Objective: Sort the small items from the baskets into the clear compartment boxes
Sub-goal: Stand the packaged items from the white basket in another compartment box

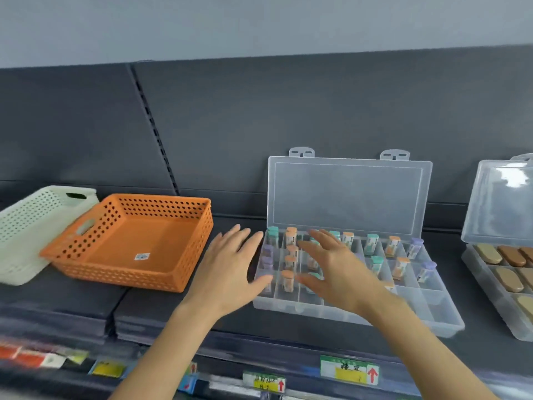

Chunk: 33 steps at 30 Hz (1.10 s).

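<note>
In the centre of the frame the left hand [227,269] and the right hand [337,272] are spread, each grip released, above the clear compartment box [441,313] of capped vials [371,244].

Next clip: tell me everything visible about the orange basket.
The orange basket is a shallow rectangular tray of perforated plastic with a slot handle cut in its left end wall. It holds nothing but a small white sticker on its floor. It sits on the dark shelf, its left end against or over the white basket. The left hand hovers just right of it, not touching.
</note>
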Each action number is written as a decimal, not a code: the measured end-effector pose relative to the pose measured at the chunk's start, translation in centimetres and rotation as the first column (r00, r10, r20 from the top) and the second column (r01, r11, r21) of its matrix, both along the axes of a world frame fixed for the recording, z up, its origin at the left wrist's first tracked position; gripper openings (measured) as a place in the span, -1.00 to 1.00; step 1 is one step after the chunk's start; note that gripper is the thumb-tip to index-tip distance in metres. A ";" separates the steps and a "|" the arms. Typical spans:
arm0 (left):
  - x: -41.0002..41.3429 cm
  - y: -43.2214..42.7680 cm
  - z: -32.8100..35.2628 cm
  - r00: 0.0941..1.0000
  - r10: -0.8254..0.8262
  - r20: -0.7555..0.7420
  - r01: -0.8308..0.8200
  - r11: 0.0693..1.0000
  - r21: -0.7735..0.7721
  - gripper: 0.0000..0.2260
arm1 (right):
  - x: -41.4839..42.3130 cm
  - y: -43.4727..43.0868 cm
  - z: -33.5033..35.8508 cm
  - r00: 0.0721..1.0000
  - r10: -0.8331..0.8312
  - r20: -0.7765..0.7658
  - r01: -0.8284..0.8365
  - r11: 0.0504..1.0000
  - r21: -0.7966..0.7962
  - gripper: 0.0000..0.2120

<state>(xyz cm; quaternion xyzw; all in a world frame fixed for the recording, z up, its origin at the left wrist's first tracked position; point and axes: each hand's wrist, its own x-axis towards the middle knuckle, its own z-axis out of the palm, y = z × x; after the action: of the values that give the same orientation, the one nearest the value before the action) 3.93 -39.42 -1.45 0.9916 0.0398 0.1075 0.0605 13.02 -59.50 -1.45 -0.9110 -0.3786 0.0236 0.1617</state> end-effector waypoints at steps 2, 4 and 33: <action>-1.7 1.9 0.2 0.999 0.031 0.016 -0.031 1.000 0.003 -0.32 | -1.2 2.2 0.5 0.999 0.026 0.023 -0.026 1.000 -0.018 -0.39; -3.5 4.1 0.3 0.999 0.048 0.023 -0.049 0.999 0.009 -0.33 | -2.6 4.5 1.0 0.997 0.058 0.043 -0.056 0.997 -0.047 -0.38; -21.7 34.9 2.0 0.939 0.343 0.004 -0.342 0.938 -0.063 -0.30 | -14.3 38.1 2.5 0.954 0.299 0.032 -0.300 0.954 0.017 -0.29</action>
<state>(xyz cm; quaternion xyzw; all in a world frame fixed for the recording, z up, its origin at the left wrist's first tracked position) -17.72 -4.48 0.52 0.9664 0.2144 0.1222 0.0714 -1.31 -21.39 1.02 -0.8416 -0.5148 0.0304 0.1606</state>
